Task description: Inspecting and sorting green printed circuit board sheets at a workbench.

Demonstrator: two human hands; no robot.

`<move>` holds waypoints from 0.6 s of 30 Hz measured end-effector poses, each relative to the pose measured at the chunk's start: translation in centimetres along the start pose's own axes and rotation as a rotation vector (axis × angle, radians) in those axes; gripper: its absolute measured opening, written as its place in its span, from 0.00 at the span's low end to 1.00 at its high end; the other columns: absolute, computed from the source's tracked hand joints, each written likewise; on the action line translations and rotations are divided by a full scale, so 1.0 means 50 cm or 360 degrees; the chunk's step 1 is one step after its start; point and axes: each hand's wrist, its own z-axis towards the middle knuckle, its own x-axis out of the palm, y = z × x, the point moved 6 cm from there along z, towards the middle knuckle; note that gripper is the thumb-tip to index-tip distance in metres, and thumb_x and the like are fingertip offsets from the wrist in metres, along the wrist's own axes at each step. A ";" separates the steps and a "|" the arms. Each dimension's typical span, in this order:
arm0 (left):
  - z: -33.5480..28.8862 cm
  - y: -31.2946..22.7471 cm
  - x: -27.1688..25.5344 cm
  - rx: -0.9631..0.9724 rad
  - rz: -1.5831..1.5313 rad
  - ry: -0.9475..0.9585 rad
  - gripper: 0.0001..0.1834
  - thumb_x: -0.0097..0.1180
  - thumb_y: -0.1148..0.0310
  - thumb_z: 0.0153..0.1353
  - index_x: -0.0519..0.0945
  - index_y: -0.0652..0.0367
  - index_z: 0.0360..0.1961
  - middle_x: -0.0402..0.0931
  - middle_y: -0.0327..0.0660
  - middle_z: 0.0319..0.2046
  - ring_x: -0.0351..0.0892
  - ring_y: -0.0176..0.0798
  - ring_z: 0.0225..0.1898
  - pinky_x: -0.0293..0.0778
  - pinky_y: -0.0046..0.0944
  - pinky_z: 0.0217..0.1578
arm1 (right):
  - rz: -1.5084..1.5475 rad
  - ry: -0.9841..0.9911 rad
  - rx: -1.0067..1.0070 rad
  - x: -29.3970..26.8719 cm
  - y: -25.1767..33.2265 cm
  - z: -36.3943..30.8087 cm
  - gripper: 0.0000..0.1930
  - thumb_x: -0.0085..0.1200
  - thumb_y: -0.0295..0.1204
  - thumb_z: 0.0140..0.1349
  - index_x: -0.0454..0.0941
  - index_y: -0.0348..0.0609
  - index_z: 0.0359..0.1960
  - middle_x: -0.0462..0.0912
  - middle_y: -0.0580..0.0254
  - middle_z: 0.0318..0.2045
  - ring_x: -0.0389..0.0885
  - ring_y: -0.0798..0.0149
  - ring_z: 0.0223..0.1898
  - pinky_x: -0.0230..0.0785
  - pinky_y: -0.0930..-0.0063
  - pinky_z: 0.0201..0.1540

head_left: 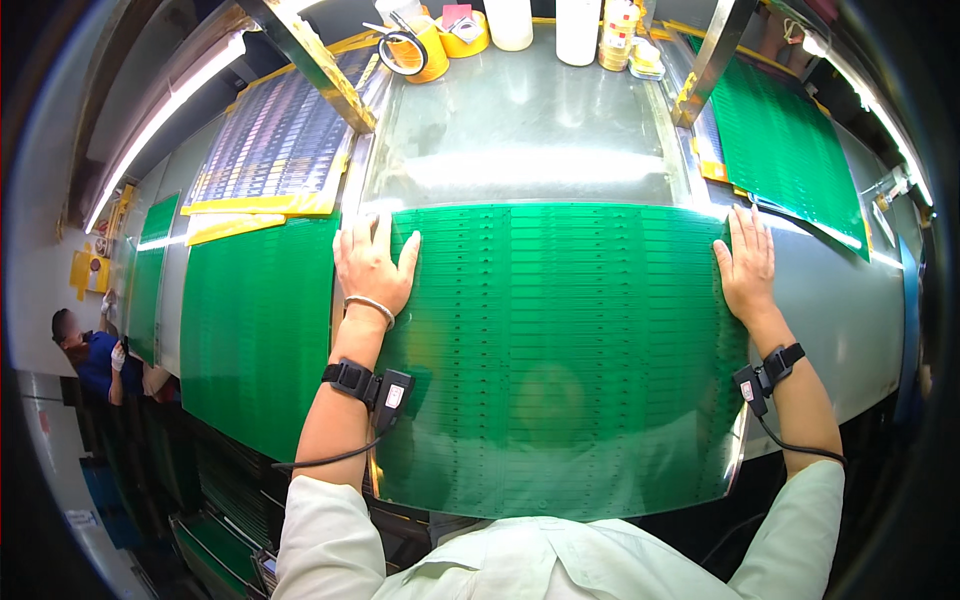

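A large green circuit board panel (560, 340) lies before me, its face crossed by fine printed rows and small dark marks. My left hand (376, 265) rests on its far left corner, fingers stretched out and thumb spread. At the far right corner my right hand (746, 262) lies flat along the edge, fingers straight and thumb apart. Neither hand grips anything. Toward me the panel looks hazy and glossy, and its near edge reaches close to my body. Behind it is a bare, shiny grey work surface (520, 110).
Another green panel (255, 330) lies to the left, below patterned film sheets (275, 130) edged in yellow. A green sheet (790, 150) is at the right. Metal posts (312, 65) flank yellow tape rolls (430, 55) and bottles (577, 35). A gloved person (98, 360) works far left.
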 end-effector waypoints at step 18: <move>-0.017 0.024 0.043 -0.0073 0.0040 0.0105 0.31 0.44 0.51 0.61 0.62 0.57 0.61 0.54 0.43 0.65 0.45 0.49 0.67 0.43 0.60 0.62 | 0.0667 0.0037 -0.0936 -0.154 0.380 -0.054 0.19 0.58 0.30 0.45 0.76 0.50 0.43 0.70 0.58 0.37 0.68 0.59 0.39 0.62 0.67 0.37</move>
